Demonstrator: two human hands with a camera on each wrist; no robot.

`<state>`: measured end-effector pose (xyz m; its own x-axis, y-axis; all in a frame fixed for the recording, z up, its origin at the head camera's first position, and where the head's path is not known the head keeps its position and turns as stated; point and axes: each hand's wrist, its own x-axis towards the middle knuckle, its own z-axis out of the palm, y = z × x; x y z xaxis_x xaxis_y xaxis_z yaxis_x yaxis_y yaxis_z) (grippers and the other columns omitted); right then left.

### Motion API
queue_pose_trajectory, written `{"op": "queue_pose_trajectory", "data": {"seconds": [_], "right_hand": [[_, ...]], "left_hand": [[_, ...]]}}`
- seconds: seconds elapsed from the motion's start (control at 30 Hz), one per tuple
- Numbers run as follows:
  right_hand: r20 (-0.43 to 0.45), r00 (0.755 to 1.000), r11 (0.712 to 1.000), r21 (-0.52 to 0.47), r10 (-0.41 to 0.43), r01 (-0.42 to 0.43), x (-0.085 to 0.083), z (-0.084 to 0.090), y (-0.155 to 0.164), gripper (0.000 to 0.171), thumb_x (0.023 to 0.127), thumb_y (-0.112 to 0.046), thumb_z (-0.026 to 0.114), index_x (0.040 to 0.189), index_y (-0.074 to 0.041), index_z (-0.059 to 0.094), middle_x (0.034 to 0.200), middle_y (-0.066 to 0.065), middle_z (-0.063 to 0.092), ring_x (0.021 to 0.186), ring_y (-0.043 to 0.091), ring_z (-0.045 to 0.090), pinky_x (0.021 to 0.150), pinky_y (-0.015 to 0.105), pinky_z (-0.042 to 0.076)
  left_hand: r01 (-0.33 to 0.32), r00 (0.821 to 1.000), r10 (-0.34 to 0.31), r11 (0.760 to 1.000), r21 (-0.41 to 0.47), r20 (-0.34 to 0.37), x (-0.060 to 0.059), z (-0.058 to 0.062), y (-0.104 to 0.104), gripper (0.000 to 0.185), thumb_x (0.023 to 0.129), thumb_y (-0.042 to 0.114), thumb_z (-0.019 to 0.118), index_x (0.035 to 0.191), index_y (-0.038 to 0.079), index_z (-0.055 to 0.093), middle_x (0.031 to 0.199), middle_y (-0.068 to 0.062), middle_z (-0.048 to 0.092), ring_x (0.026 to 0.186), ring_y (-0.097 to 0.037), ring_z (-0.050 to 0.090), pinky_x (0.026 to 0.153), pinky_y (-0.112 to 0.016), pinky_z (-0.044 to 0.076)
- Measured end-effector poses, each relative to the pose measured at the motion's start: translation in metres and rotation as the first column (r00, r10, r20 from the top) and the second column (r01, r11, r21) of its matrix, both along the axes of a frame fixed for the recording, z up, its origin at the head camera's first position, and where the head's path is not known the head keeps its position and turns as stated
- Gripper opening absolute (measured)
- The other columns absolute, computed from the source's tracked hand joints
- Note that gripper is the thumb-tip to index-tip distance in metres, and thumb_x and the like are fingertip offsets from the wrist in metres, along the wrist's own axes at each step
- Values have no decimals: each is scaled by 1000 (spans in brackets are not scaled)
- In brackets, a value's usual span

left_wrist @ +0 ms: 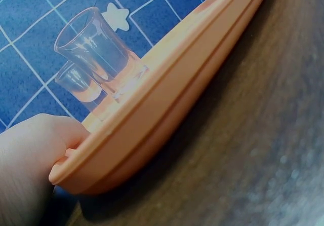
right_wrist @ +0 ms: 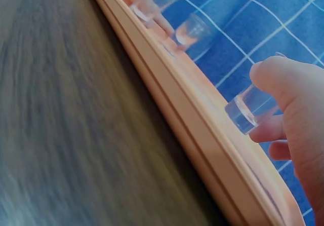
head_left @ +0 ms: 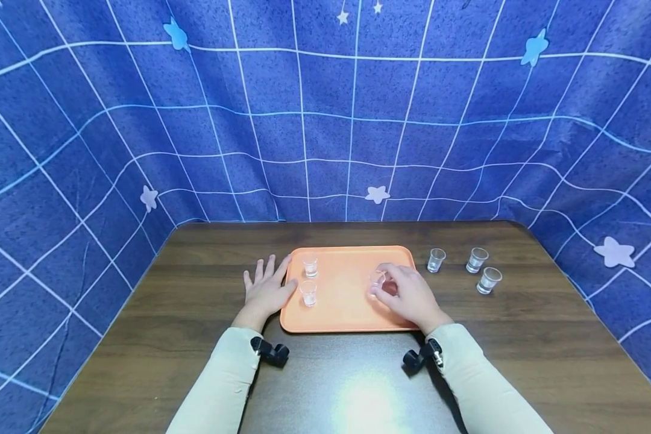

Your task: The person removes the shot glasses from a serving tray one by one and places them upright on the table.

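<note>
1. The right hand (head_left: pixel 407 295) is over the right part of the orange tray (head_left: pixel 347 313), its fingers and thumb curled round a small clear shot glass (head_left: pixel 378 279) and pinching it.
2. In the right wrist view that held glass (right_wrist: pixel 249 112) is tilted, just above the tray's floor; whether its base touches the tray cannot be told.
3. The left hand (head_left: pixel 267 289) lies flat on the desk (head_left: pixel 195 313) with fingers spread, its thumb side resting against the tray's left rim (left_wrist: pixel 152 129).
4. Two more shot glasses stand upright on the left part of the tray: the far one (head_left: pixel 310 265) near the back rim and the near one (head_left: pixel 308 293) in front of it, close together but apart.
5. Three other shot glasses stand upright on the desk to the right of the tray: one just beside the tray (head_left: pixel 436 260), one farther right (head_left: pixel 477 260), and one nearest the desk's right edge (head_left: pixel 489 280).
6. A blue cloth with white grid lines and stars (head_left: pixel 325 120) hangs behind and beside the desk.
</note>
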<state>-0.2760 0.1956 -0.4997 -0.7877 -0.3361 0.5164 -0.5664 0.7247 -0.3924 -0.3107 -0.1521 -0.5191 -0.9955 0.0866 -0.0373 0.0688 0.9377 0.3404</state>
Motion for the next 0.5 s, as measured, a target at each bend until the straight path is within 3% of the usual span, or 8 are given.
{"op": "queue_pose_trajectory", "data": {"seconds": [0.5], "right_hand": [[-71,992,990,-101,-103,95,1,-1,29,39,84,-32,79,114,-13,65,83,-2,71,75,21,66,70,41,50]], "left_hand": [[-2,1000,2,1000,1,-18,1,2,0,70,100,54,41,163,32,19,169,-16,9,154,-44,-4,114,-70,-10]]}}
